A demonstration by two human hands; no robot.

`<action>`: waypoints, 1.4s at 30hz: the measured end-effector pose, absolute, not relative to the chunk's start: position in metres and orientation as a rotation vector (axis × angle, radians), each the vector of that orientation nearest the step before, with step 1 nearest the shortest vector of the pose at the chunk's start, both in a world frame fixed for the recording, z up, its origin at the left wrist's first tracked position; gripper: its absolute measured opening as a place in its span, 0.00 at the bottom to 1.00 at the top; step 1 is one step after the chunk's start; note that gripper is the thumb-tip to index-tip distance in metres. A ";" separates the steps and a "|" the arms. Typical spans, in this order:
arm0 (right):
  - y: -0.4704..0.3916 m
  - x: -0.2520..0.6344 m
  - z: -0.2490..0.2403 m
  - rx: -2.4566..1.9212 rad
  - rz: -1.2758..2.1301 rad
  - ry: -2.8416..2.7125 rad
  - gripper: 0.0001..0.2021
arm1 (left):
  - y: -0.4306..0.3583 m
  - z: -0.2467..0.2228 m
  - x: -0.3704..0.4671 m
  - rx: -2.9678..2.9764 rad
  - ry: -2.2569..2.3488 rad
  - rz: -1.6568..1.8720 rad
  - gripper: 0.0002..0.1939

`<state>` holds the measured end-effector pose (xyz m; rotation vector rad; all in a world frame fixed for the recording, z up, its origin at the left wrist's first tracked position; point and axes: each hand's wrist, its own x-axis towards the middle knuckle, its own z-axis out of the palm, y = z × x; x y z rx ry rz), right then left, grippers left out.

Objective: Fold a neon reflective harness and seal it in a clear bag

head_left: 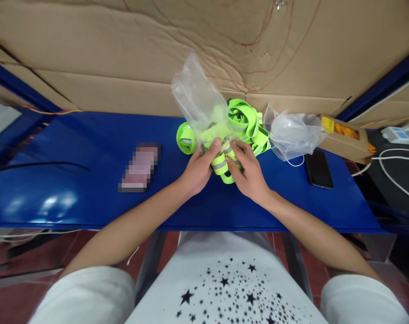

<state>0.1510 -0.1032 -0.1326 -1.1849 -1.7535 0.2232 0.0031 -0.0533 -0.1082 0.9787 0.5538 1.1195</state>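
Both hands meet over the blue table, around a clear plastic bag point(199, 96) with neon-yellow reflective straps point(220, 164) partly inside it. My left hand point(199, 168) is closed on the bag's lower left side, its thumb on top. From the right, my right hand point(247, 171) pinches the bag's edge near the straps with bent fingers. The bag's far end sticks up, away from my body. Behind my hands lies a pile of rolled neon straps point(243, 119), and another roll point(186, 138) rests just left of the bag. My fingertips partly hide the bag's mouth.
More clear bags point(294, 132) lie right of the pile, beside a cardboard box point(346, 139) with orange contents. A black phone point(319, 168) rests below them. A pixelated phone-like object point(140, 166) is on the left. Cardboard backs the blue table point(99, 207); white cables run at right.
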 end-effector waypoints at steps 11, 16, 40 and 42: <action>-0.107 0.152 -0.113 -1.190 0.098 -1.665 0.21 | -0.062 -0.110 0.010 0.996 0.618 1.265 0.34; -0.115 0.144 -0.116 -1.088 0.042 -1.760 0.36 | -0.065 -0.099 0.010 0.940 0.669 1.321 0.26; -0.093 0.174 -0.123 -1.128 0.491 -1.482 0.23 | -0.063 -0.103 0.008 0.932 0.457 1.050 0.32; -0.091 0.177 -0.123 -1.100 0.567 -1.402 0.22 | -0.061 -0.099 0.003 0.940 0.478 1.066 0.32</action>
